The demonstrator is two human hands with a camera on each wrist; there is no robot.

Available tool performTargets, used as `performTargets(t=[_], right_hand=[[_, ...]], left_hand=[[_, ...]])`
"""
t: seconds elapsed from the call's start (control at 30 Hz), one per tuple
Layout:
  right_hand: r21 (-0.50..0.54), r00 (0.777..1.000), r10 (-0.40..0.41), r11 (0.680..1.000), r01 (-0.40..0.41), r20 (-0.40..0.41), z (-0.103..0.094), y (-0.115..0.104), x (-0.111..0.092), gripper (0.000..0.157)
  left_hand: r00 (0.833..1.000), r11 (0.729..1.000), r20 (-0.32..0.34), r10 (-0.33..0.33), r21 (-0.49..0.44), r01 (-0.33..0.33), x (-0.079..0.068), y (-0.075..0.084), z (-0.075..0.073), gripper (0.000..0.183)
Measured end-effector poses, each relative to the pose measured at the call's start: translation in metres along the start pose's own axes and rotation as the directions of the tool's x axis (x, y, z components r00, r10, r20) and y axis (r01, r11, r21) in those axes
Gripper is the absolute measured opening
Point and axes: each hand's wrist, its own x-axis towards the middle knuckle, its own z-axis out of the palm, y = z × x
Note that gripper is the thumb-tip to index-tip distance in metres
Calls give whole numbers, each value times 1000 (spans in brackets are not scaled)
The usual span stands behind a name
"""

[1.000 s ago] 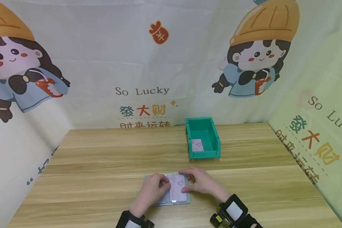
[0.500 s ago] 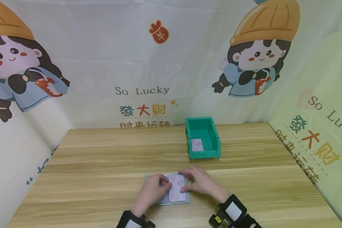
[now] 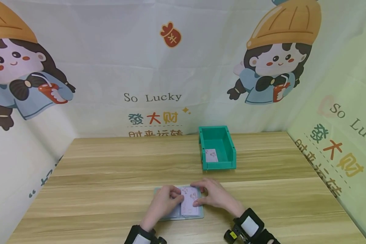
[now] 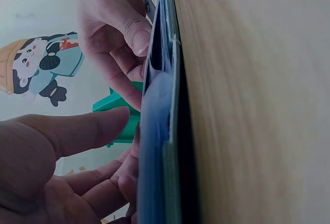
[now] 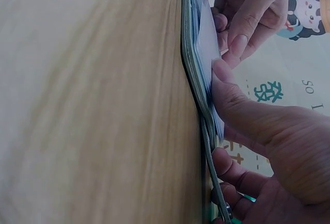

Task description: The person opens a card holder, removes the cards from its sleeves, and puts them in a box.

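A small card album [image 3: 201, 214] with a pale blue-green cover and clear sleeves lies open on the table. On its right page is a pale pink patterned card [image 3: 189, 206]. My left hand [image 3: 164, 202] covers much of the left page, its thumb and curled fingers pinching at the card's left edge. My right hand [image 3: 213, 195] grips the album's right side, thumb on the card and forefinger at the top edge. In the left wrist view, a clear sleeve [image 4: 157, 97] bulges up from the page. The right wrist view shows the right thumb [image 5: 227, 87] against the card's surface.
Behind the album, a green open-fronted bin [image 3: 219, 165] stands on the wooden table [image 3: 109, 173], with another pink patterned card [image 3: 211, 155] inside. A printed cloth [image 3: 201, 67] hangs along the table's back and sides.
The card has shifted slightly left and toward the near edge of the page, and a bright glint at its lower edge has gone. Both hands have stayed nearly in place.
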Motion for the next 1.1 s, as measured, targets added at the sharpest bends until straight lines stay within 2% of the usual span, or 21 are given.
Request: performTargets(t=[0.3,0.67,1.1], right_hand=[[43,999,-23,999,21,40,-7,4,-1,59],[71,997,-4,997,-1,79,-9,4,0,57],[73,993,-76,995,70,89,-13,4,0,56]], left_hand=[[999,1000,-30,24,19,-24,1,0,2,21],[1000,1000,-23,1,-6,-1,0,1,2,25],[1000,1000,-18,-12,23,12,0,0,0,28]])
